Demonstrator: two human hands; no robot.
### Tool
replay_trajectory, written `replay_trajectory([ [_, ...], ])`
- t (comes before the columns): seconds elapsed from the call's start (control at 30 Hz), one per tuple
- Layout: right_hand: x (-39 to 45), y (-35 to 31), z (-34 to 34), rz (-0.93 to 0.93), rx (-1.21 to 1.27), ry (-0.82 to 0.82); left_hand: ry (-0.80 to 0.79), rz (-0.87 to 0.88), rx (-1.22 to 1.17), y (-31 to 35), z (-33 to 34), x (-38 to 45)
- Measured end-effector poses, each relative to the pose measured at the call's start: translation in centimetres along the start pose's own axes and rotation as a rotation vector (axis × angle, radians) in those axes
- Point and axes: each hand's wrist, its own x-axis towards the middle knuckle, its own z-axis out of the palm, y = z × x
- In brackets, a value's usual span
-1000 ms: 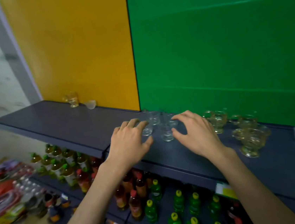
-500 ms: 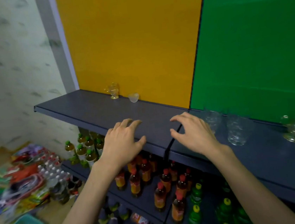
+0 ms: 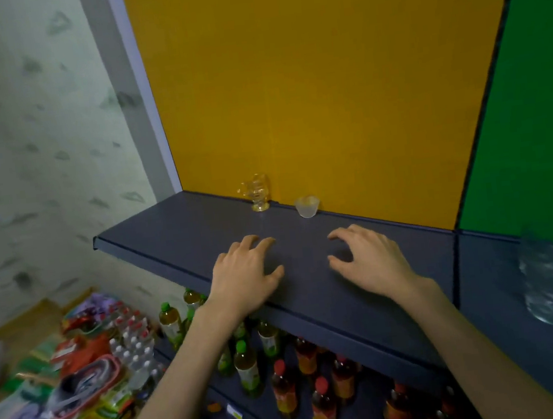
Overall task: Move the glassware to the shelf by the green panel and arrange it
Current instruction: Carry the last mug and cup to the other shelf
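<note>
Left hand (image 3: 246, 274): empty, fingers spread and loosely bent over the shelf (image 3: 185, 233) — likely poised for the footed glass.
Right hand (image 3: 372, 260): empty too, fingers spread and curved, well placed for the small cup.
Footed glass (image 3: 257, 192): upright at the back, against the yellow panel (image 3: 322, 83).
Small cup (image 3: 307, 206): just beside it.
Clear glasses (image 3: 552, 281): blurred — already below the green panel (image 3: 532, 111).

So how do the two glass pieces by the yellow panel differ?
The footed glass cup is taller, on a stem and base, with a handle and an amber tint; the small glass bowl is low, plain and frosted clear, with no stem. The cup stands left of the bowl. Both stand upright and untouched at the back of the shelf, against the yellow panel.
</note>
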Motion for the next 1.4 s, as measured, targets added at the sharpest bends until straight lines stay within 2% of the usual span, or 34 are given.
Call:
replay_trajectory([
  [0.2, 7.6, 1.0, 1.8, 0.065, -0.004, 0.027, 0.015, 0.014, -0.002, -4.6, 1.7, 9.0],
  [0.6, 15.2, 1.4, 6.2, 0.249, -0.087, 0.013, 0.123, -0.080, -0.224, -13.1, 5.0, 22.7],
  [0.8, 18.0, 0.4, 8.3, 0.388, -0.094, 0.029, 0.062, -0.030, -0.305, -15.5, 7.3, 28.6],
  [0.97, 19.6, -0.9, 9.5, 0.514, -0.065, 0.053, -0.081, -0.077, -0.588, -16.8, 9.3, 31.4],
  [1.13, 19.9, -1.1, 11.0, 0.658, 0.065, 0.100, -0.143, -0.085, -0.830, -16.7, 10.2, 32.8],
  [1.4, 21.3, -1.7, 11.7, 0.738, 0.098, 0.174, -0.081, 0.038, -0.890, -16.1, 10.3, 33.1],
])
